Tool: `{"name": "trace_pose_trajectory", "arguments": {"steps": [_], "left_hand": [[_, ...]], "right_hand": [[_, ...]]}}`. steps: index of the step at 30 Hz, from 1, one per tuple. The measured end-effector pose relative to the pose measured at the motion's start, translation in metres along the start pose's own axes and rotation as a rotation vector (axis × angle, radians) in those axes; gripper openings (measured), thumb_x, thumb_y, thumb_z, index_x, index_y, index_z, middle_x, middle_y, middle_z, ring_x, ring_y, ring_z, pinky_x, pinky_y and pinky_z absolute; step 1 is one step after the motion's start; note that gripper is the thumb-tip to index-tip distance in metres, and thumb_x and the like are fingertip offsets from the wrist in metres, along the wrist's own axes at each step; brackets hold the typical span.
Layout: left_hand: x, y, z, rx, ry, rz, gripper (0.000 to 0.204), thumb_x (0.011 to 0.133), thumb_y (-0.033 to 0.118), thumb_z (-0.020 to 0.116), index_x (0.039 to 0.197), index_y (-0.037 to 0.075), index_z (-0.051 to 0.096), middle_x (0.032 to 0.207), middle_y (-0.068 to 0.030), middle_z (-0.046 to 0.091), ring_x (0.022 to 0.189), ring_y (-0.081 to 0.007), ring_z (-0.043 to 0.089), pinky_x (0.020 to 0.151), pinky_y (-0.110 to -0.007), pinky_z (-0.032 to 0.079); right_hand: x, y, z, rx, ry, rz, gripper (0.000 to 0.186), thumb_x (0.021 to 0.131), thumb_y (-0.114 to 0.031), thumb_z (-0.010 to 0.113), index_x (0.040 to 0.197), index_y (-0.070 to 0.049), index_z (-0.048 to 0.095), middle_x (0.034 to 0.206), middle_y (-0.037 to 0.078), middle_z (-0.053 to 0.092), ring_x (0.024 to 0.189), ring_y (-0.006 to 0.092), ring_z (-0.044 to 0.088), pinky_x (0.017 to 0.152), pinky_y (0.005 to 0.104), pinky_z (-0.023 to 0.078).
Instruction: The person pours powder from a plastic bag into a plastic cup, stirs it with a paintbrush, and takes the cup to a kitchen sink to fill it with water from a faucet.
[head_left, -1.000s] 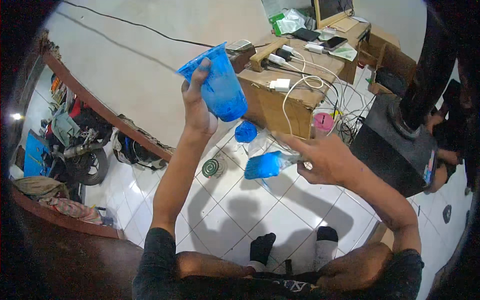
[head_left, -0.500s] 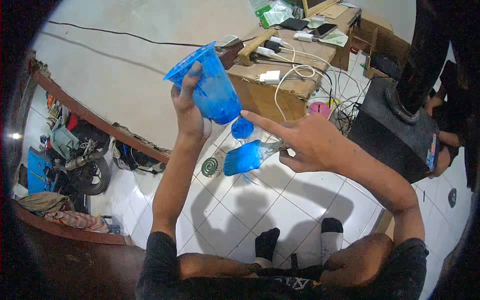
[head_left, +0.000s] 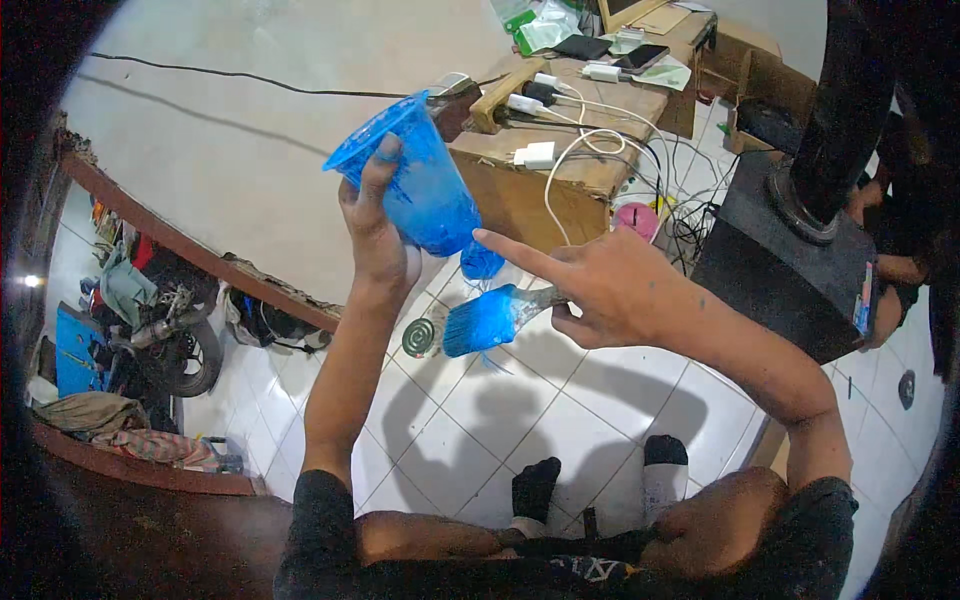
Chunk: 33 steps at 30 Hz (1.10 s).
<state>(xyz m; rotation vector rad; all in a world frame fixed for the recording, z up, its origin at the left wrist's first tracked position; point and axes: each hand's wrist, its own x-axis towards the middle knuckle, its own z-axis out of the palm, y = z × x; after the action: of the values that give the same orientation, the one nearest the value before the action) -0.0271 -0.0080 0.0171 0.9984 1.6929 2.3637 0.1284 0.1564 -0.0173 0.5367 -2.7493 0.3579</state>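
Note:
In my left hand (head_left: 378,225) is a clear plastic cup (head_left: 415,195) smeared with blue paint, tilted so its wide rim points up and left. My thumb lies along the cup's side. My right hand (head_left: 625,290) grips a paintbrush (head_left: 490,318) by its dark handle, its bristles coated in bright blue and pointing left. The right index finger reaches out to the cup's lower end, touching or almost touching it. Below the cup, a small round blue-painted thing (head_left: 482,262) shows, partly hidden; its kind I cannot make out.
A wooden table (head_left: 600,180) beyond my hands bears a power strip (head_left: 505,95), white chargers with cables and phones. A green mosquito coil (head_left: 418,337) lies on the tiled floor. At right stands a black box (head_left: 745,260) with a pipe; another person sits behind it. A motorbike (head_left: 170,340) is at left.
The cup sits slightly lower in the picture and is turned a little. The right index finger stays by its lower end, and the brush has shifted slightly left.

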Motion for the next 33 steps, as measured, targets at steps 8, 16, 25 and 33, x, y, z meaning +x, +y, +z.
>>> {"name": "trace_pose_trajectory", "arguments": {"steps": [8,16,25,33], "left_hand": [[-0.002,0.003,0.004,0.05,-0.003,0.017,0.056,0.084,0.042,0.06,0.124,0.006,0.046,0.118,-0.011,0.052,0.109,-0.0242,0.053,0.093,-0.041,0.045],[0.001,-0.036,-0.039,0.125,0.064,0.174,0.045,0.093,0.029,0.05,0.132,0.008,0.045,0.134,-0.0116,0.044,0.119,-0.0281,0.047,0.099,-0.045,0.041],[-0.001,-0.028,-0.042,0.057,0.132,0.158,0.038,0.092,0.024,0.054,0.125,0.008,0.046,0.123,-0.0086,0.046,0.119,-0.026,0.046,0.097,-0.045,0.044],[-0.003,-0.027,-0.04,0.086,0.154,0.14,0.044,0.088,0.03,0.06,0.122,0.008,0.043,0.123,-0.0081,0.046,0.117,-0.0248,0.048,0.095,-0.044,0.045]], "right_hand": [[0.0,0.0,0.0,-0.03,0.015,-0.004,0.096,0.066,-0.017,0.068,0.147,-0.024,0.016,0.066,0.006,0.063,0.057,0.0269,0.063,0.05,0.0367,0.051],[-0.002,0.004,0.003,-0.035,-0.069,0.0,0.096,0.067,-0.017,0.066,0.148,-0.022,0.013,0.066,0.009,0.06,0.054,0.0287,0.06,0.045,0.0381,0.047],[-0.005,0.008,0.01,0.008,0.029,-0.055,0.099,0.067,-0.015,0.067,0.148,-0.02,0.01,0.066,0.01,0.059,0.055,0.0292,0.059,0.048,0.0404,0.047],[-0.008,0.008,0.015,0.034,0.033,-0.054,0.1,0.066,-0.014,0.068,0.148,-0.021,0.012,0.065,0.01,0.059,0.056,0.0291,0.06,0.049,0.04,0.047]]}}
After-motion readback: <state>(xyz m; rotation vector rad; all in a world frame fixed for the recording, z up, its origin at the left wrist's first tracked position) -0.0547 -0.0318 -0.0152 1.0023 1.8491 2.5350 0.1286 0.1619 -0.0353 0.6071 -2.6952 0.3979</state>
